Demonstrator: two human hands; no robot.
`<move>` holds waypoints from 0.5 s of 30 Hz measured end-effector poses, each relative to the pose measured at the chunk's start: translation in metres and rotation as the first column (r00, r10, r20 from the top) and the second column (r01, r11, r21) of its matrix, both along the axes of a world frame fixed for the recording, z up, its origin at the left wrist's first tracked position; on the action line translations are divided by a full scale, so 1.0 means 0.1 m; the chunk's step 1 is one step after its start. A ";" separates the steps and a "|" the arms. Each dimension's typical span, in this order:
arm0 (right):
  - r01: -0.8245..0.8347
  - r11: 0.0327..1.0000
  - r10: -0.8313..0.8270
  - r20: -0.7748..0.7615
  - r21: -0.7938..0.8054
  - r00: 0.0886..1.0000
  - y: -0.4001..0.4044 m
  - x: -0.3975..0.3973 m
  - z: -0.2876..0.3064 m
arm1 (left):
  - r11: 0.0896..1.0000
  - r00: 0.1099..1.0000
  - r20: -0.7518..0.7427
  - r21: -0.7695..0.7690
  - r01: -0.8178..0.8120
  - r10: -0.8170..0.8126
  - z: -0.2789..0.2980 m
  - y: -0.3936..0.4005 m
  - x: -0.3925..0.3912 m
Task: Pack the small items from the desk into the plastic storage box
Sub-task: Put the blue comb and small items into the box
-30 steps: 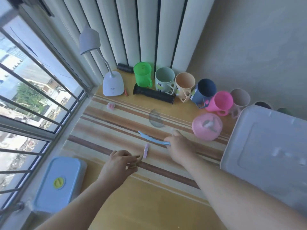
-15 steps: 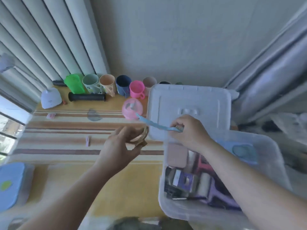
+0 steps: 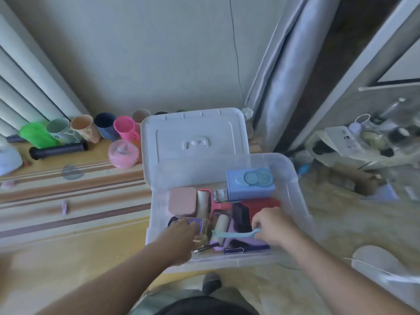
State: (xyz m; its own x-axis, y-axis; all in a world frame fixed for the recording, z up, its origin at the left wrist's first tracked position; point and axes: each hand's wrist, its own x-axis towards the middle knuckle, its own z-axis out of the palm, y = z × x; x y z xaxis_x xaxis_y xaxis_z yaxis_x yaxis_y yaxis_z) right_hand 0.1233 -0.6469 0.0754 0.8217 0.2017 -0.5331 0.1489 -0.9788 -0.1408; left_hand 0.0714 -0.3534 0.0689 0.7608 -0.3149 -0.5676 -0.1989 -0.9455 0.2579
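The clear plastic storage box (image 3: 293, 176) stands at the desk's right end, holding several items, among them a light blue case (image 3: 250, 183), a pink square case (image 3: 183, 201) and a red box (image 3: 261, 205). Both my hands are down inside it at the near side. My right hand (image 3: 272, 226) pinches one end of a thin light blue strip (image 3: 234, 234) that lies across the contents. My left hand (image 3: 181, 233) holds a tan ring (image 3: 200, 239) at its fingertips; its fingers are partly hidden. A small pink clip (image 3: 64, 206) lies on the striped desk mat.
The box's white lid (image 3: 193, 133) lies flat behind the box. On the desk are a row of coloured cups (image 3: 102, 128), a pink round container (image 3: 123, 153), a black cylinder (image 3: 58, 151), a grey disc (image 3: 72, 172) and a lamp base (image 3: 9, 159). Clutter sits on the floor at right.
Both hands moved right from the desk mat into the box, the right carrying the blue strip and the left the tan ring. My view swung right and down with them.
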 end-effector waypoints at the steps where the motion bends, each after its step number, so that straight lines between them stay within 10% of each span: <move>1: 0.003 1.000 -0.003 0.004 -0.021 1.000 -0.01 -0.04 -0.07 | 0.999 1.000 -0.027 0.034 -0.014 0.015 -0.02 -0.02 -0.01; 8: -0.039 0.997 0.042 0.042 -0.063 0.998 -0.13 -0.10 -0.25 | 0.992 0.997 -0.017 0.103 -0.069 0.071 -0.11 0.03 0.01; 15: -0.006 0.975 0.024 -0.075 0.224 0.997 -0.23 -0.06 -0.23 | 0.994 0.995 0.015 0.058 -0.095 0.094 -0.17 0.03 -0.01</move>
State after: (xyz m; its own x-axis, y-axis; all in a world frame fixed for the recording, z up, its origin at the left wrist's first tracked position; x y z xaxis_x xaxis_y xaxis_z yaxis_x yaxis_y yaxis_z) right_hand 0.1172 -0.6694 0.0524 0.7763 0.3346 -0.5342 0.1435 -0.9190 -0.3671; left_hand 0.0706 -0.3504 0.0516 0.7925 -0.2075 -0.5735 -0.1105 -0.9736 0.1996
